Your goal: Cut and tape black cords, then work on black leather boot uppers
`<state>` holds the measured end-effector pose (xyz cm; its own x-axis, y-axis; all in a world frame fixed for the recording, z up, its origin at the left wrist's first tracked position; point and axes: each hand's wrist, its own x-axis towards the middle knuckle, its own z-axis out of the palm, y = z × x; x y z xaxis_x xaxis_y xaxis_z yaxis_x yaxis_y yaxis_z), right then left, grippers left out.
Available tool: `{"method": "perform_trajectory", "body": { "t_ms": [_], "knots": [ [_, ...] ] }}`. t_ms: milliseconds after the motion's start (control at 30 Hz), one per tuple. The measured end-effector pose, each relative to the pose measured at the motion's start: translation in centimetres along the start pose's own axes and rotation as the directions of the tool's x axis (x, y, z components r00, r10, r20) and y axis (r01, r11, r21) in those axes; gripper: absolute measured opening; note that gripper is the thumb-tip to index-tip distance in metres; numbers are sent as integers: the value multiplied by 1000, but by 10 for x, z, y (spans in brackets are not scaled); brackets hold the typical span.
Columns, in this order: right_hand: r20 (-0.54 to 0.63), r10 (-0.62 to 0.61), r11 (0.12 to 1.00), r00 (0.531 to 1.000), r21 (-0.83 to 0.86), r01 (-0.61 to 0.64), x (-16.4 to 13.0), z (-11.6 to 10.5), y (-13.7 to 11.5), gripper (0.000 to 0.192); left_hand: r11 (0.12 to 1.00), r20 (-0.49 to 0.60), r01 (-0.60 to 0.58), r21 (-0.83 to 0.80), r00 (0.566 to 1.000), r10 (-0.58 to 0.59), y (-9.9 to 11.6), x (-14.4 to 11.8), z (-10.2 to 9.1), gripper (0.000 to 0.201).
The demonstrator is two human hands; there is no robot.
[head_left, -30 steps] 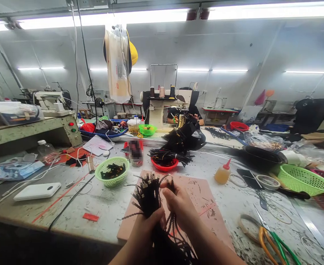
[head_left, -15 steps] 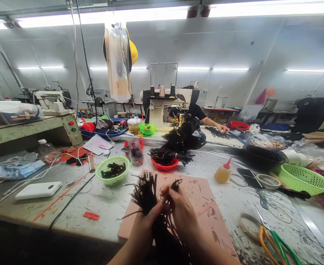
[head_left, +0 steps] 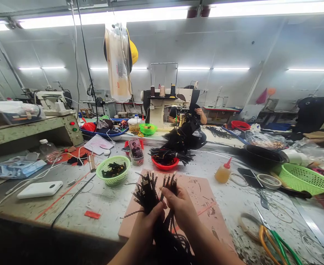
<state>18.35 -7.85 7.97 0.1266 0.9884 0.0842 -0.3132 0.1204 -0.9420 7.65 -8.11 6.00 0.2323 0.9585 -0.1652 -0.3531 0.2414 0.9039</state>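
Note:
A thick bundle of black braided cords (head_left: 148,193) with pale, light-coloured ends fanning upward is in my left hand (head_left: 148,224), whose thumb presses across the front. Close beside it, my right hand (head_left: 182,209) pinches a few black cords (head_left: 169,181) of the same sort between thumb and fingers, their tips pointing up. Lower parts of the cords hang down between my forearms. Under both hands lies a pinkish board (head_left: 206,209) with dark scuffs. One loose cord sticks out leftward from the bundle.
Green basket (head_left: 112,180) with black pieces, red bowl (head_left: 164,165) with black strands and a phone (head_left: 136,149) stand behind the board. Glue bottle (head_left: 222,173), tape roll (head_left: 249,226) and scissors (head_left: 274,239) lie right. A co-worker (head_left: 202,113) sits behind a sewing machine (head_left: 158,110).
My right hand's cords now stand upright and apart from the bundle, where before they were bunched near it. The co-worker's outstretched hand has drawn back to the machine.

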Motion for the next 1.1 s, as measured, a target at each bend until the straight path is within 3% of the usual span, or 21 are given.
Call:
{"method": "perform_trajectory", "body": {
  "t_ms": [133, 300, 467, 600, 733, 867, 1100],
  "knots": [
    [-121, -84, 996, 989, -49, 79, -8, -1, 5, 37, 994, -18, 20, -104, 1000, -22, -1, 4, 1, 26],
    [-148, -17, 997, 989, 75, 29, -1, -4, 8, 44, 996, -27, 49, -69, 998, -51, -1, 1, 5, 34],
    [-29, 112, 990, 993, 85, -110, 7, -6, 7, 45, 998, -18, 52, -22, 998, -52, -1, -4, 7, 38],
    [10, 101, 994, 995, 38, -102, 6, -6, 2, 37, 1000, -31, -9, -1, 999, 9, -4, -3, 6, 33],
    [-89, 40, 999, 995, -3, -41, 0, -4, 0, 38, 1000, -74, 6, 11, 997, -5, -8, 1, 2, 32],
    [-197, -19, 997, 980, 66, 32, -5, -2, 2, 42, 999, -23, 12, -36, 1000, -12, -6, 5, 1, 32],
    [-37, 119, 983, 992, 148, -112, 6, -2, 1, 42, 996, 113, 93, 2, 989, -93, -2, 0, 2, 30]
  ]
}}
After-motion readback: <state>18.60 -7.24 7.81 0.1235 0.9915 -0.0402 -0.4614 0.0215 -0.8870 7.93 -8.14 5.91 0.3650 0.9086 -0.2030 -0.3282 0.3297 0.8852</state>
